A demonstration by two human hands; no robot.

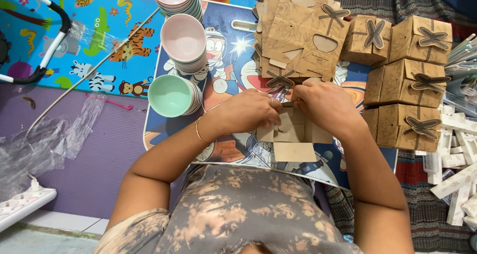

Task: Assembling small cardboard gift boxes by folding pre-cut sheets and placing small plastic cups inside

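Note:
My left hand point(251, 111) and my right hand point(322, 104) meet over a half-folded brown cardboard box point(288, 135) on a cartoon-printed lap table point(233, 65). Both hands pinch its upper flaps; the box's lower flap hangs open toward me. Just beyond my fingers lies a pile of flat, unfolded brown box blanks point(293, 33) with cross-shaped tabs. A thin bracelet circles my left wrist.
Several finished brown boxes point(407, 82) stand stacked at the right. Stacks of pink bowls point(183, 38) and mint bowls point(171, 96) sit at the table's left. White packets point(459, 179) lie far right. Clear plastic wrap point(44, 144) and a white power strip point(20, 204) lie left on the purple mat.

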